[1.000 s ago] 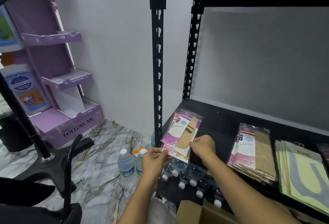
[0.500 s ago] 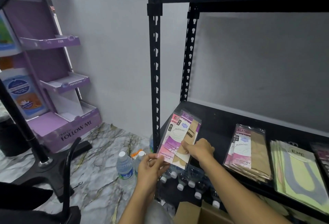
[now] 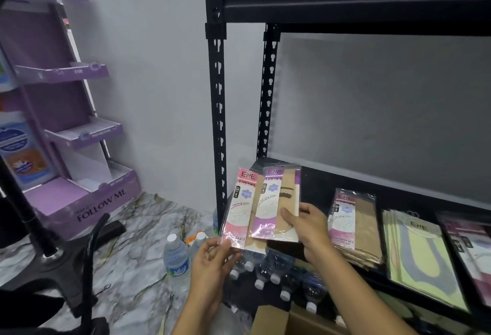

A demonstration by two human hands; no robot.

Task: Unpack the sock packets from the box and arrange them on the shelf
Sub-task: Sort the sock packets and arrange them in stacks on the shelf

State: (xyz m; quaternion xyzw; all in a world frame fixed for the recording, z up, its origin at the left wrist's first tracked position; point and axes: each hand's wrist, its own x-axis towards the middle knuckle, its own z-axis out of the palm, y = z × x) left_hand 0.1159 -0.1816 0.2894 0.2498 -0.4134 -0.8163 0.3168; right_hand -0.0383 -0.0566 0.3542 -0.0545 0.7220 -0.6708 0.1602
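Observation:
My left hand [image 3: 212, 257] pinches the bottom corner of a pink sock packet [image 3: 240, 208]. My right hand [image 3: 308, 225] grips a purple sock packet [image 3: 276, 201] that overlaps the pink one. Both packets are held upright at the left end of the black shelf [image 3: 318, 191]. On that shelf lies a stack of pink and tan sock packets [image 3: 353, 223], then a stack of yellow-green packets [image 3: 419, 249], and pink packets [image 3: 473, 249] at the right edge. The open cardboard box [image 3: 276, 318] shows at the bottom, below my right arm.
Water bottles [image 3: 176, 257] stand on the marble floor [image 3: 127, 255] and under the shelf. A purple cardboard display stand [image 3: 79, 132] is at the left by the wall. A black fan base [image 3: 47, 255] and a dark chair part sit at the lower left. Black uprights [image 3: 218, 95] frame the shelf.
The two packets have fanned apart: the pink one sits left in my left hand, the purple one right in my right hand. The stack sits a little closer to the shelf's left end.

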